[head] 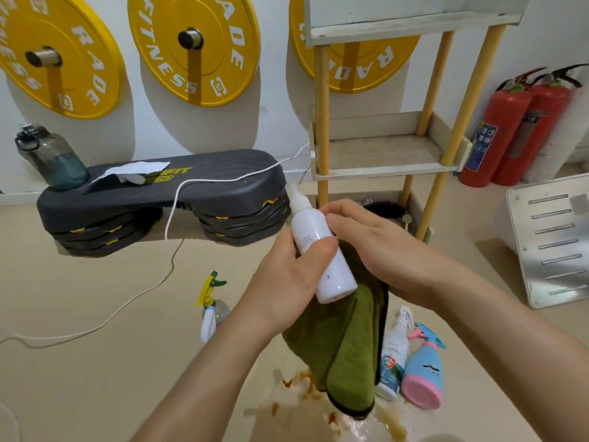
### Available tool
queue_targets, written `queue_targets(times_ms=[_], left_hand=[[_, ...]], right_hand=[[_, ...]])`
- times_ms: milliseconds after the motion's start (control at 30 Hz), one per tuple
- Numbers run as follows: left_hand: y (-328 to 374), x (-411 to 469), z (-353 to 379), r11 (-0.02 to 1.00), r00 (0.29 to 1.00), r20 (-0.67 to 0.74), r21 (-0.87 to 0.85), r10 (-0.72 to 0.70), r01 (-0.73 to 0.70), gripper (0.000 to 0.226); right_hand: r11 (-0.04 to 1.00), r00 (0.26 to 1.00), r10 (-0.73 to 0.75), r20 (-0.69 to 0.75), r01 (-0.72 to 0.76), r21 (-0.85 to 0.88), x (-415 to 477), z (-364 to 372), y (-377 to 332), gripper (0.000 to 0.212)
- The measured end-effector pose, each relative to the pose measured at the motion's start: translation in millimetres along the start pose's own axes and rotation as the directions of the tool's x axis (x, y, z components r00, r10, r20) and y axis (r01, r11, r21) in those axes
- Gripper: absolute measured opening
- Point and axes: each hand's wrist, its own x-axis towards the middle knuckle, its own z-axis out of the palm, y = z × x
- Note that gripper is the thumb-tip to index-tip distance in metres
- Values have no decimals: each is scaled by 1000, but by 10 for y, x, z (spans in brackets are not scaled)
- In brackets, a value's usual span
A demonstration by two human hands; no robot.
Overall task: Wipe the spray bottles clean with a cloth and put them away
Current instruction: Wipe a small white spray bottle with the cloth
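Observation:
My left hand [294, 269] grips a plain white spray bottle [331, 269], tilted with its nozzle up and to the left. My right hand [373, 247] holds a green cloth [347, 346] against the bottle's right side, and the cloth hangs down below both hands. On the floor stand a clear bottle with a yellow and green trigger [211, 303] at the left, a white bottle with a blue label [393, 355], and a blue and pink bottle [425, 374] lying next to it.
A wooden rack with pale shelves [382, 154] stands just behind my hands. A black step platform [159, 199] with a water jug sits at the left, trailed by a white cable [172, 218]. Red fire extinguishers [510, 129] stand at right. Brown stains [306, 390] mark the floor.

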Motion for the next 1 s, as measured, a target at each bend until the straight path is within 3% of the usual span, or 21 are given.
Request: queue_targets(times_ms=[100,200,267,367,467,600,700,867,933,1000], left_hand=[[0,36,-70,993,989,-128,98,77,-65,53],[74,68,-203,978,979,-204,-200,16,-58,40],[124,87,-284,916,974,-220,-398,-58,-36,35],[128,87,-362,911,955,-295,-405,-44,-83,30],[137,94,-443,907,934,-358,-401,-26,-129,34],[147,100,-475,846,947,-313,-522,-69,-111,30],[123,111,-510,865,955,-289,-494,-65,-90,31],[0,176,-635,947,923,-375,-317,-85,-42,39],[-35,188,-617,981,929,-367,-192,-52,-21,36],[-47,179,-575,998,926,-377,-60,-26,3,39]], right_hand=[[998,999,53,7,-53,19,6,-100,34,38],[989,929,144,340,-149,-12,-53,-290,46,42],[988,875,155,460,-127,-91,-62,-345,91,35],[963,859,186,478,-63,-261,-45,-372,143,30],[855,826,273,494,27,-517,-54,-352,222,21],[725,940,166,298,89,-683,-38,-148,411,25],[787,974,14,224,128,-604,-64,-126,414,30],[865,966,-115,231,212,-455,-190,-97,33,37],[970,977,-145,155,171,-171,-223,-32,-71,37],[984,982,-166,88,159,84,-220,30,-91,41]])
